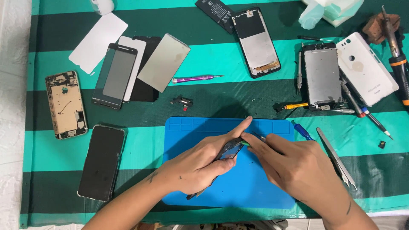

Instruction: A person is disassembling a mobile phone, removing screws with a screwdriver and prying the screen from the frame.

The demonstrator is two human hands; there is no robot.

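My left hand (200, 164) grips a dark phone frame (228, 150) tilted on its edge above a blue silicone work mat (255, 187). Its index finger stretches out toward the mat's far edge. My right hand (294, 164) is closed around a thin metal tool (257, 136) with a green part, and the tool's tip touches the upper end of the phone frame. Most of the phone frame is hidden by my fingers.
On the green striped cloth (149, 145) lie a black phone (102, 162), a gold phone chassis (66, 104), screens and panels (128, 68), a purple screwdriver (196, 79), an open phone frame (257, 42), a white back cover (366, 68), tweezers (336, 158) and a soldering iron (398, 59).
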